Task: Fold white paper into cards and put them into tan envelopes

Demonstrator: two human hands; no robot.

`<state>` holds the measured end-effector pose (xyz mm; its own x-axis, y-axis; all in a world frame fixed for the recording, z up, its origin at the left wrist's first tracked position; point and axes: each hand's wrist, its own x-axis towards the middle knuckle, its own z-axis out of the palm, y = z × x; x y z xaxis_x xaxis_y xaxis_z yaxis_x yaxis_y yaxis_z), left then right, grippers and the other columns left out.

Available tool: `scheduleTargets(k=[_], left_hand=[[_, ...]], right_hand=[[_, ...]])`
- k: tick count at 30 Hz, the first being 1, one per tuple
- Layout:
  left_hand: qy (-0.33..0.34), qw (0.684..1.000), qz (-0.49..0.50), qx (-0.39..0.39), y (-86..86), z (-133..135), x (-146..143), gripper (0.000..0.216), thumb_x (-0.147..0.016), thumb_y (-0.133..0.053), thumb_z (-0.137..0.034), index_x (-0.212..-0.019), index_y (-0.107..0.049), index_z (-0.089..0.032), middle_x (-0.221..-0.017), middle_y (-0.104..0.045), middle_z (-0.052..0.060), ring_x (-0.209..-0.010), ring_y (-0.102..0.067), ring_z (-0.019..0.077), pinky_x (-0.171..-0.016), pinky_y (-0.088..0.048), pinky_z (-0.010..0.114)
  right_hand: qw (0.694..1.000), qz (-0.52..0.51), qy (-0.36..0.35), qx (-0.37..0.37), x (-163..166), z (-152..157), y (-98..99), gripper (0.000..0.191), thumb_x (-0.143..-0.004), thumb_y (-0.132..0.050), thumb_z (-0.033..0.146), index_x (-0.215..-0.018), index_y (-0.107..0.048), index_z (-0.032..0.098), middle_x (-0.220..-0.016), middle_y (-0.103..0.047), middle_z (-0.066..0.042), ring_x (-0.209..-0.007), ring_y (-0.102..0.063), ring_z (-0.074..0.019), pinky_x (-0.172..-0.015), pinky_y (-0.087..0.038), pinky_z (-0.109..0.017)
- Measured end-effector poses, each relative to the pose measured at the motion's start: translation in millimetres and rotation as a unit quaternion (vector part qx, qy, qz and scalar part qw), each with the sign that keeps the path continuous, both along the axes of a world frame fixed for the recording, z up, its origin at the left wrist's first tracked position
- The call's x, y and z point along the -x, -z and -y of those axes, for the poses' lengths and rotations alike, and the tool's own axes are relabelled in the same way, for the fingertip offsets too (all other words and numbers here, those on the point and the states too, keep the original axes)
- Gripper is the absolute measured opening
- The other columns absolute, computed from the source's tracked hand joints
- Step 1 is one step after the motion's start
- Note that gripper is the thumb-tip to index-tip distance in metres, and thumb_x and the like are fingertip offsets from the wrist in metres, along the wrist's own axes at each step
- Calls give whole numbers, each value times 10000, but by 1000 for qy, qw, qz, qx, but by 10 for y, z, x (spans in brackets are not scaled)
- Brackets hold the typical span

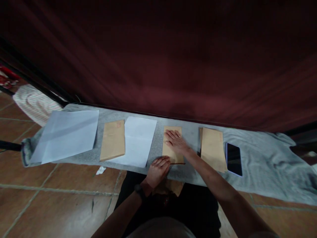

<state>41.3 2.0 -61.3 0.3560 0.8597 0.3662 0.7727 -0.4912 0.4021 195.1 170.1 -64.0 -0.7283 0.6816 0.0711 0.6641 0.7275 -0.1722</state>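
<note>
A brown paper envelope lies flat on the grey cloth in front of me. My right hand rests palm down on its upper part, fingers spread. Against the lower left edge of the same envelope sits my left hand, its fingers stretched out side by side, a dark band at the wrist. Left of it, a sheet of white paper is partly covered by a stack of brown envelopes. Another pile of brown envelopes lies to the right, beyond my right forearm.
Large white sheets lie at the far left of the narrow cloth-covered bench. A phone lies right of the envelope pile. A dark red curtain hangs along the back. A paper scrap is on the tiled floor.
</note>
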Motion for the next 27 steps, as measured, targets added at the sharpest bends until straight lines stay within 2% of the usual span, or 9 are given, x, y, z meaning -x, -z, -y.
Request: scheduleTargets(k=[6,11,14,20,23,27], left_hand=[[-10,1000,0,-9,12,-5,-14,259,-998,-487,-181,-1172,-677,-210,-1230,-714,59,-1175,-650,204,-1024,-519,392],[0,1000,-8,-14,-16,-2,-4,249,-994,-493,-177,-1157,-681,-201,-1222,-715,69,-1182,-647,213,-1024,-525,399],[-1,1000,-2,-8,-28,3,-5,242,-999,-491,-178,-1154,-677,-187,-1230,-711,72,-1184,-646,213,-1039,-521,399],[-8,1000,19,-4,-27,16,-14,250,-1010,-483,-195,-1180,-666,-194,-1233,-709,62,-1179,-650,211,-1032,-534,391],[-25,999,28,0,-32,18,-28,261,-1016,-461,-206,-1178,-667,-201,-1219,-710,68,-1158,-658,212,-1018,-544,391],[-44,999,25,12,-23,13,-66,260,-1019,-448,-205,-1182,-651,-200,-1203,-710,71,-1119,-668,219,-988,-553,392]], right_hand=[[997,-29,-64,33,-156,396,-88,500,-1042,-386,344,-1537,-368,273,-1612,-343,12,-1493,-302,-198,-1256,-189,-464],[990,-82,-61,98,-368,777,-156,450,-1077,-280,335,-1490,-451,282,-1546,-462,14,-1440,-397,-143,-1235,-275,-414],[980,-151,-54,116,-554,1007,-139,415,-1073,-329,350,-1410,-556,263,-1454,-574,-11,-1362,-501,-141,-1177,-374,-384],[973,-210,62,69,-776,1368,0,318,-1040,-440,309,-1256,-669,262,-1306,-682,-46,-1208,-619,-202,-1035,-479,-423],[967,-218,124,46,-738,1443,35,276,-1032,-455,300,-1126,-712,259,-1205,-715,-47,-1117,-648,-211,-976,-493,-404],[961,-191,198,13,-620,1481,29,250,-1027,-451,294,-1068,-690,233,-1122,-696,-68,-1073,-631,-224,-937,-479,-384]])
